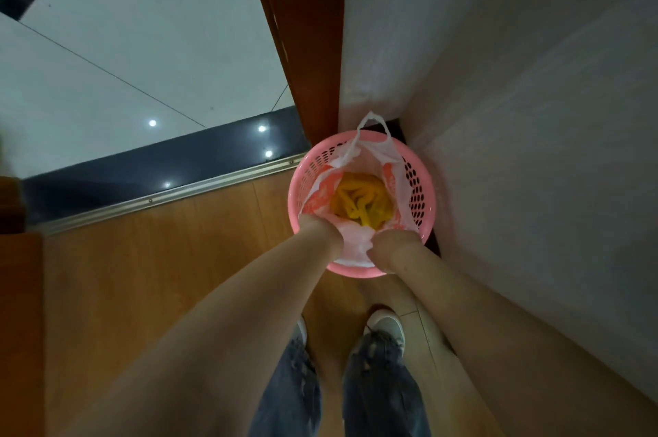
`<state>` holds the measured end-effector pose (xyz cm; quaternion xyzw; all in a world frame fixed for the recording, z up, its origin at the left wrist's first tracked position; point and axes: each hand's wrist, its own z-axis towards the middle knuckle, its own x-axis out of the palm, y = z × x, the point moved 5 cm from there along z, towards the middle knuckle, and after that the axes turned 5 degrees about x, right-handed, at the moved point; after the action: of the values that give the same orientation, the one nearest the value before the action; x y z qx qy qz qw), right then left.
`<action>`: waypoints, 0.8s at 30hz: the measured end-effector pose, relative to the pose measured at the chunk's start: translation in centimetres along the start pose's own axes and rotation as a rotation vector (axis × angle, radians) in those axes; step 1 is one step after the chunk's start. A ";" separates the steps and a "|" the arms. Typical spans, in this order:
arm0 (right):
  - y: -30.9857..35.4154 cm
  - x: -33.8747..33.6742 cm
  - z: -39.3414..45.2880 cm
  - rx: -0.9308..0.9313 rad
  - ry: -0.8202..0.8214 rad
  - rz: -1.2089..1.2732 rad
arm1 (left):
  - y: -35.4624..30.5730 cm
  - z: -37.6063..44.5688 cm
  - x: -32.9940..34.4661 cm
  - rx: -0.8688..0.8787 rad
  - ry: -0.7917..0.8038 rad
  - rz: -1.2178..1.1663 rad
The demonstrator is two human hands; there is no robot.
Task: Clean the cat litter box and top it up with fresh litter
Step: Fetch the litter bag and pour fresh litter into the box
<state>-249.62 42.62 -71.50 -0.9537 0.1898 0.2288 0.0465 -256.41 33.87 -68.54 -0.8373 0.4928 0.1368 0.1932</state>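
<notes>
Both hands, left hand [315, 228] and right hand [390, 244], pinch the bag [356, 244] at the bin [422, 201]'s near rim; thin plastic may tear.

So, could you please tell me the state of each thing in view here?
pink basket: upright on the floor in the corner, lined with the bag.
plastic bag: open-mouthed, one handle loop sticking up at the far rim.
yellow item: lying in the bag's bottom.
left hand: gripping the bag's near edge.
right hand: gripping the bag's near edge.
</notes>
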 end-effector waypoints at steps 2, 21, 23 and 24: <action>0.3 -0.6 -0.2 -0.038 -0.131 0.199 | 0.2 0.1 0.3 -0.139 -0.139 -0.118; -0.7 -16.7 -35.7 -0.113 -0.873 0.900 | -6.0 -34.6 -13.2 -0.084 -1.227 -0.437; -0.3 -18.8 -41.8 -0.105 -0.907 0.807 | -7.6 -40.0 -14.9 -0.044 -1.286 -0.397; -0.1 -20.2 -45.0 -0.114 -0.927 0.769 | -8.4 -43.1 -16.2 -0.022 -1.325 -0.369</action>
<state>-247.36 41.67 -22.28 -0.6187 0.4684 0.6306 -0.0128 -255.05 30.31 -21.93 -0.6493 0.1186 0.5896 0.4656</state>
